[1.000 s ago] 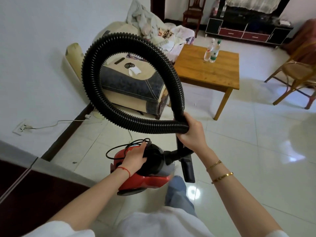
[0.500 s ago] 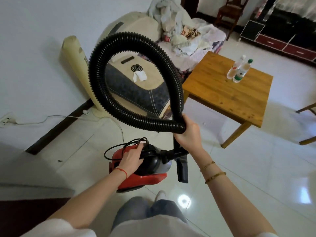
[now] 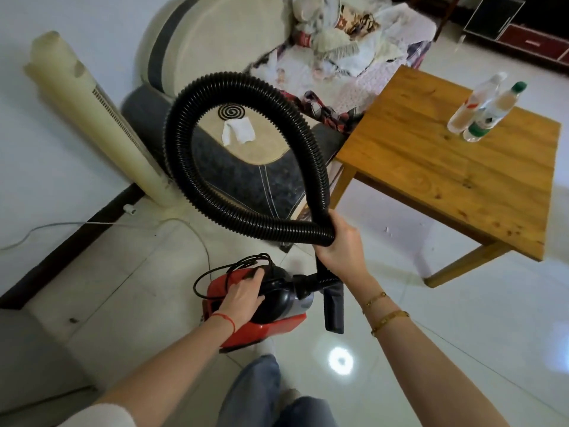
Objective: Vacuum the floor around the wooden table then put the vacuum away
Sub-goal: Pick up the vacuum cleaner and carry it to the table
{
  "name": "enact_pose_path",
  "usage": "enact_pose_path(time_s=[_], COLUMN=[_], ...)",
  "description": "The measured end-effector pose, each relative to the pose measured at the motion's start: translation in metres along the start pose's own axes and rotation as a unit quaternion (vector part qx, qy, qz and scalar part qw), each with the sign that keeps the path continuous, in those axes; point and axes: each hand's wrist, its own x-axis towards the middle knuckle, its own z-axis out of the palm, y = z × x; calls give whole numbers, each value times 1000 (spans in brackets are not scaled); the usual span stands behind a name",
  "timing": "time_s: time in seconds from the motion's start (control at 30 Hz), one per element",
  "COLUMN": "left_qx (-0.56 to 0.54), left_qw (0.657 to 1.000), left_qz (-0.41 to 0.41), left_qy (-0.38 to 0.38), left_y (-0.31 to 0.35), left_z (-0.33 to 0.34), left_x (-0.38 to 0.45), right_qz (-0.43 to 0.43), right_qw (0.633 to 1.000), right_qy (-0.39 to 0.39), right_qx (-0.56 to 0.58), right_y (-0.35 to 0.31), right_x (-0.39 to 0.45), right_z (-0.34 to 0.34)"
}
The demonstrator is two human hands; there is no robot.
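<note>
Left grip [image 3: 244,292] clasps the vacuum [image 3: 271,306]; right grip [image 3: 338,241] holds its looped hose [image 3: 246,217] near the worktop [image 3: 455,167]; vacuuming seems unstarted.

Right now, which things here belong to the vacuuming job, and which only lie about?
For the job: vacuum, held by left hand; hose, gripped by right hand; wooden table; floor.

Lying about: two bottles, sofa, clothes, tower fan.
</note>
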Motion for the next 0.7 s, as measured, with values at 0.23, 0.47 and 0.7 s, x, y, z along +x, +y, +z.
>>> enact_pose_path(time_s=[0.23, 0.47, 0.7], left_qx=[37, 54, 65], left_qw=[999, 998, 996], left_qz=[12, 23, 32], left_qy=[-2, 16, 45], left_y=[-49, -116, -167], left_z=[84, 174, 235], left_x=[110, 190, 226], right_qz=[15, -10, -54], right_qw=[1000, 998, 997], right_qy=[4, 23, 33], right_qx=[-26, -49, -48], right_y=[123, 225, 272], right_x=[44, 64, 64], right_z=[94, 179, 238])
